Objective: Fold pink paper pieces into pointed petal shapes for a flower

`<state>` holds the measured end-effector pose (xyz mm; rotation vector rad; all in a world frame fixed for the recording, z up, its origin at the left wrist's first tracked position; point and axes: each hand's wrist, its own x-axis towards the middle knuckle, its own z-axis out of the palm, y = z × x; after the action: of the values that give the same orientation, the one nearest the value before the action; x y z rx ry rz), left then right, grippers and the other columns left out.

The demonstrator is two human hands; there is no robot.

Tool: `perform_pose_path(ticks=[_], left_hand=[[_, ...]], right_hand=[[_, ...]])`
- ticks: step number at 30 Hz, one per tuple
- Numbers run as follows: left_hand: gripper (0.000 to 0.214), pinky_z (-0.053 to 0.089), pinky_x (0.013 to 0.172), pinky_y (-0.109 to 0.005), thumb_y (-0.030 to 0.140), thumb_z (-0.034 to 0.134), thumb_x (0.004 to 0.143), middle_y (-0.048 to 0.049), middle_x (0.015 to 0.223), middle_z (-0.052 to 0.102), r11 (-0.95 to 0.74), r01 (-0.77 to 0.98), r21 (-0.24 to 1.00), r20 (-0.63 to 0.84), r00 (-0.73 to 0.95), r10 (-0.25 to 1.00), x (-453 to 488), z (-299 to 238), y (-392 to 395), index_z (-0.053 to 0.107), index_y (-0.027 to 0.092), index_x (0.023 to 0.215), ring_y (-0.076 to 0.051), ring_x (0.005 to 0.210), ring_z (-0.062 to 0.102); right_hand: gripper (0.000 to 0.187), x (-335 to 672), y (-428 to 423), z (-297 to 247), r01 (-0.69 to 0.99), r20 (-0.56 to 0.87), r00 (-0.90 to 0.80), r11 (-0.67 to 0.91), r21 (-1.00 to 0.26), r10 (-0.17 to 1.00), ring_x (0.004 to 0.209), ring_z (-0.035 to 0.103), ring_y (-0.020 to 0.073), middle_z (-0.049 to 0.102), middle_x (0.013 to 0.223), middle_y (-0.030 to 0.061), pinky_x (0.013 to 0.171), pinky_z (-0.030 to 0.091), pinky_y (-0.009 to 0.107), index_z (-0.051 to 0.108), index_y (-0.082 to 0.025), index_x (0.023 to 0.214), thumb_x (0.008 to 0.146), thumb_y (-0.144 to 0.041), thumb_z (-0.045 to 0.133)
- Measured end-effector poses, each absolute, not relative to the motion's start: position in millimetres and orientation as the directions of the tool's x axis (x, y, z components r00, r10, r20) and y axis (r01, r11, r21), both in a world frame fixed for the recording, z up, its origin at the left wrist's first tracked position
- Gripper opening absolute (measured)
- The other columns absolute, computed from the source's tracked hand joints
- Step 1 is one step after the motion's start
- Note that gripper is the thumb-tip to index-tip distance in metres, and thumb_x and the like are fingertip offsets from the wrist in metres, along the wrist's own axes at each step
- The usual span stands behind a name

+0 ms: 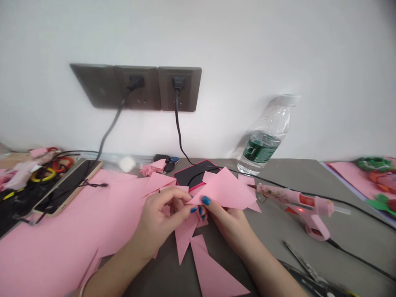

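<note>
Grasped by left hand [161, 212] at its left tip and by right hand [230, 225] at its near edge: pink paper piece [229, 189], above the middle of the tabletop [274, 225].
Probably light, thin and easily creased; best pinched gently at tip and edge. Far and to the right, near the wall [318, 62]: capped bottle [262, 144], partly filled with clear liquid [250, 166].

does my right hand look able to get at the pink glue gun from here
Probably yes: the glue gun lies just to the right of the right hand, with bare table beside its handle. The hand holds pink paper, though, so it would likely have to let go first.
</note>
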<state>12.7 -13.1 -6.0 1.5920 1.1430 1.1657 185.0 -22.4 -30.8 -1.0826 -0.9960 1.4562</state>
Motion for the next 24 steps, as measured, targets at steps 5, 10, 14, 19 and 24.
perform_pose_path(ticks=[5,10,14,19,24], left_hand=[[0.008,0.042,0.052,-0.021,0.013,0.073,0.081,0.0003,0.071,0.067,-0.408,0.227,0.884,0.385,0.139,0.912,10,-8,-11,0.074,0.021,0.078,-0.01,0.058,0.057],[0.009,0.042,0.05,-0.019,0.013,0.075,0.081,0.0001,0.072,0.068,-0.471,0.239,0.849,0.444,0.161,0.881,10,-10,-11,0.076,0.021,0.078,-0.01,0.059,0.056],[0.006,0.043,0.048,-0.019,0.015,0.078,0.079,-0.0003,0.073,0.068,-0.467,0.238,0.852,0.442,0.153,0.884,12,-8,-12,0.076,0.021,0.078,-0.009,0.055,0.054],[0.012,0.042,0.048,-0.018,0.01,0.076,0.079,0.0012,0.071,0.068,-0.457,0.237,0.857,0.437,0.132,0.89,12,-10,-13,0.076,0.021,0.077,-0.008,0.055,0.054],[0.012,0.044,0.051,-0.018,0.01,0.076,0.081,0.0014,0.073,0.068,-0.462,0.234,0.855,0.441,0.141,0.887,12,-13,-13,0.077,0.022,0.081,-0.009,0.059,0.056]], right_hand=[[0.039,186,-20,-33,-0.231,-0.051,-0.15,-0.085,-0.969,0.987,0.067,0.057,0.017,0.063,0.067,0.0029,0.066,0.045,0.03,0.066,-0.017,0.07,0.087,-0.051,0.068],[0.034,185,-22,-27,-0.153,-0.062,-0.162,-0.087,-0.984,0.985,0.068,0.059,0.0175,0.065,0.07,0.0034,0.065,0.049,0.029,0.067,-0.018,0.075,0.087,-0.049,0.068],[0.039,181,-24,-23,-0.143,-0.041,-0.097,-0.055,-0.988,0.994,0.063,0.057,0.0168,0.061,0.065,0.0024,0.061,0.049,0.028,0.062,-0.019,0.069,0.083,-0.054,0.068],[0.041,176,-24,-19,-0.147,-0.02,-0.081,-0.032,-0.989,0.997,0.059,0.056,0.0166,0.059,0.061,0.0018,0.055,0.05,0.028,0.057,-0.02,0.063,0.082,-0.055,0.068],[0.035,175,-25,-18,-0.118,-0.027,-0.083,-0.037,-0.992,0.996,0.063,0.059,0.0184,0.062,0.066,0.0031,0.058,0.051,0.029,0.061,-0.02,0.07,0.079,-0.052,0.071]])
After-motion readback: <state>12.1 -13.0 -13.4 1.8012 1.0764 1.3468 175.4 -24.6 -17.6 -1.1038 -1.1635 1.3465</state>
